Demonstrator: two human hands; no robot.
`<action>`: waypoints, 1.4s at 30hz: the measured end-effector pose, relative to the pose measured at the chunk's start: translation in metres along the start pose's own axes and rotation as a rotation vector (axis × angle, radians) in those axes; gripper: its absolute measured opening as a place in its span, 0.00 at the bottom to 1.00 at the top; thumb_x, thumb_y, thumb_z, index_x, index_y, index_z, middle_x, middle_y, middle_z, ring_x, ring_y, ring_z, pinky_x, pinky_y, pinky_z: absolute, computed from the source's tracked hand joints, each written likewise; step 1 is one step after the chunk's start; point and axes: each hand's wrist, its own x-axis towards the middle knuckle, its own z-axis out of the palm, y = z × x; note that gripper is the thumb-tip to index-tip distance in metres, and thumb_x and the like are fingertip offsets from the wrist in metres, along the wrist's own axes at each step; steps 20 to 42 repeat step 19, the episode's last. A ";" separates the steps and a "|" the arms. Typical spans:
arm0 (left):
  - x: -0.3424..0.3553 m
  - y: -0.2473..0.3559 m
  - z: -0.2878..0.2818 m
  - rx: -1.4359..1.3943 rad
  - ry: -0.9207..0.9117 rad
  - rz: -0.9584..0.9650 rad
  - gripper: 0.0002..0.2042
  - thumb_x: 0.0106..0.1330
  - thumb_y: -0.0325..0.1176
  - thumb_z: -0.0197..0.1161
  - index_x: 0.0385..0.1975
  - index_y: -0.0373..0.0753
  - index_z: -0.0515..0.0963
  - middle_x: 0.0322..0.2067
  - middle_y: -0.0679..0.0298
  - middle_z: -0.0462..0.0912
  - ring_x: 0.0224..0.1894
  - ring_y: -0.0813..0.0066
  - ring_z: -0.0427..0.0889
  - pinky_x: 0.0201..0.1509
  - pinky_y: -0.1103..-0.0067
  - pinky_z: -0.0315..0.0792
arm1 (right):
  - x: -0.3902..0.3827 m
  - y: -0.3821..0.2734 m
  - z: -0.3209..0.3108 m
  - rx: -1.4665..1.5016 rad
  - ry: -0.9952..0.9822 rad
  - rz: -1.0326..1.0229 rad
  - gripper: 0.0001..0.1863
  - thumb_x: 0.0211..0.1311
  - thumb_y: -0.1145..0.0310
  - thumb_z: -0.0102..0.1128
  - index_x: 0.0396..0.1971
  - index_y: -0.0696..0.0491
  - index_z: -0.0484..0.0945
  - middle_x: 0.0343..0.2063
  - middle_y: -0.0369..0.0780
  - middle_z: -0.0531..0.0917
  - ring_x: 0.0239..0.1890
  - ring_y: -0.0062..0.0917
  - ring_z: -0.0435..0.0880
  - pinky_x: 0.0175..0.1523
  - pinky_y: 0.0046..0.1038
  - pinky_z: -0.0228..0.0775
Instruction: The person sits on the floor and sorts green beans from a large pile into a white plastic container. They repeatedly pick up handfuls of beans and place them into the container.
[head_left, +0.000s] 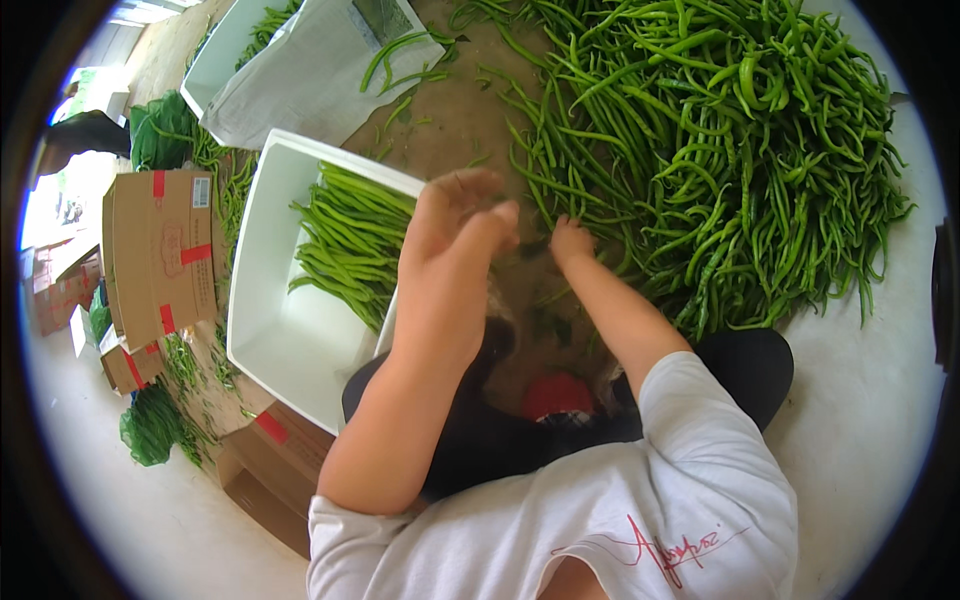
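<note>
A large heap of long green chilli peppers point(720, 170) fills the far right, with looser ones spread along its left side. At that left edge is my right hand point(571, 242), its fingers curled down among the peppers; what they close on is too small to make out. My left hand point(455, 225) is raised at the near right rim of a white plastic crate point(310, 350). Its thumb and bent fingers are apart, slightly blurred, and nothing shows between them. Inside the crate, green chilli peppers point(355, 235) lie lined up in a neat layer.
Beyond the crate stands another white crate point(215, 85), partly covered by a white sack point(290, 95) with a few peppers on it. Cardboard boxes point(165, 255) with red tape and green mesh bags point(150, 425) stand at left. A red object point(558, 395) lies between my legs.
</note>
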 end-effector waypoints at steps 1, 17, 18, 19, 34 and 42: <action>0.002 0.002 0.000 0.039 -0.012 0.010 0.17 0.62 0.25 0.54 0.51 0.29 0.67 0.50 0.58 0.71 0.49 0.71 0.72 0.50 0.74 0.67 | 0.003 -0.003 0.004 -0.076 0.036 0.043 0.27 0.61 0.67 0.55 0.57 0.62 0.62 0.53 0.52 0.71 0.46 0.43 0.78 0.48 0.40 0.74; 0.011 -0.018 -0.009 0.107 0.093 -0.259 0.28 0.60 0.37 0.62 0.57 0.27 0.64 0.51 0.56 0.72 0.53 0.65 0.72 0.55 0.70 0.66 | -0.086 0.068 -0.139 1.274 -0.198 -0.342 0.16 0.67 0.58 0.50 0.38 0.57 0.74 0.22 0.37 0.75 0.24 0.23 0.72 0.33 0.30 0.65; 0.012 -0.024 -0.005 0.100 0.077 -0.343 0.30 0.61 0.38 0.63 0.59 0.27 0.63 0.54 0.54 0.70 0.58 0.61 0.69 0.60 0.69 0.63 | -0.108 0.066 -0.146 1.240 -0.105 -0.389 0.16 0.67 0.59 0.52 0.42 0.57 0.74 0.24 0.35 0.78 0.27 0.19 0.74 0.35 0.28 0.67; 0.013 -0.031 0.001 0.093 0.061 -0.427 0.32 0.61 0.39 0.63 0.60 0.28 0.61 0.56 0.51 0.69 0.62 0.56 0.66 0.64 0.68 0.60 | -0.111 0.069 -0.149 1.236 -0.092 -0.391 0.16 0.67 0.59 0.52 0.42 0.57 0.74 0.24 0.35 0.78 0.27 0.19 0.74 0.35 0.28 0.67; 0.013 -0.031 0.001 0.093 0.061 -0.427 0.32 0.61 0.39 0.63 0.60 0.28 0.61 0.56 0.51 0.69 0.62 0.56 0.66 0.64 0.68 0.60 | -0.111 0.069 -0.149 1.236 -0.092 -0.391 0.16 0.67 0.59 0.52 0.42 0.57 0.74 0.24 0.35 0.78 0.27 0.19 0.74 0.35 0.28 0.67; 0.013 -0.031 0.001 0.093 0.061 -0.427 0.32 0.61 0.39 0.63 0.60 0.28 0.61 0.56 0.51 0.69 0.62 0.56 0.66 0.64 0.68 0.60 | -0.111 0.069 -0.149 1.236 -0.092 -0.391 0.16 0.67 0.59 0.52 0.42 0.57 0.74 0.24 0.35 0.78 0.27 0.19 0.74 0.35 0.28 0.67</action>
